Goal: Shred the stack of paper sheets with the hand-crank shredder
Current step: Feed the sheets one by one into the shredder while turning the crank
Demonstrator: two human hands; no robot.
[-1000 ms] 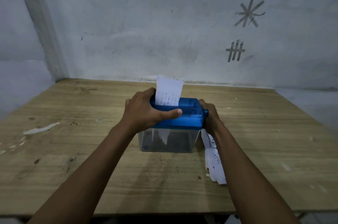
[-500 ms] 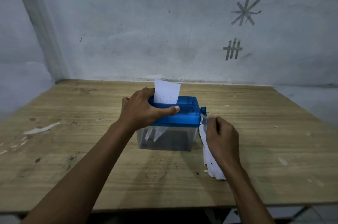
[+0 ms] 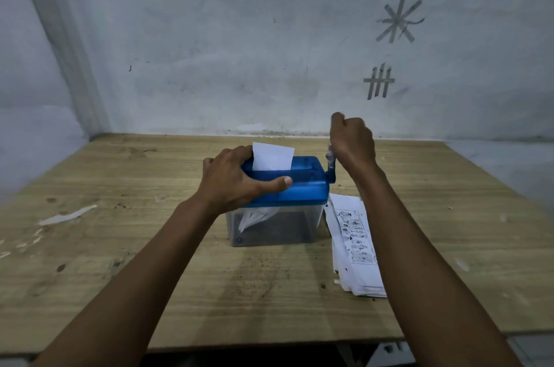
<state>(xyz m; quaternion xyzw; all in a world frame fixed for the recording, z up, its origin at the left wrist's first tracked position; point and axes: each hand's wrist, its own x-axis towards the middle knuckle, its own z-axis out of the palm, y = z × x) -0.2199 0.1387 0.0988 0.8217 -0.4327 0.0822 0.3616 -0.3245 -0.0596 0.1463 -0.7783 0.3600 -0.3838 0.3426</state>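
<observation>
— What fills most of the view?

— A pale, scuffed wall (image 3: 239, 36) with two grey tape marks (image 3: 398, 17) at the upper right, and below it a wooden worktop (image 3: 120, 276) that reaches from the wall to the near edge.

— Where is the shredder?

— The shredder (image 3: 305, 186) stands on the middle of the worktop, a blue top on a clear bin. The stack of paper sheets (image 3: 353, 246) lies flat just to its right, touching or almost touching the bin, with printed figures on the top page. The right forearm crosses the stack's right edge.

— And the hands?

— The left hand (image 3: 233, 183) grips the left end of the blue top. Its fingers (image 3: 233, 153) are curled over the far edge and the thumb is laid along the front. The right hand (image 3: 352, 141) is raised above the right end, its fingers closed in a fist around the crank (image 3: 331, 165), whose arm points up.

— Any paper inside?

— One sheet (image 3: 272, 156) stands upright in the slot beside the left fingers. White strips (image 3: 254, 216) hang under the top, inside the bin. A small white scrap (image 3: 67, 215) lies far off to the left.
</observation>
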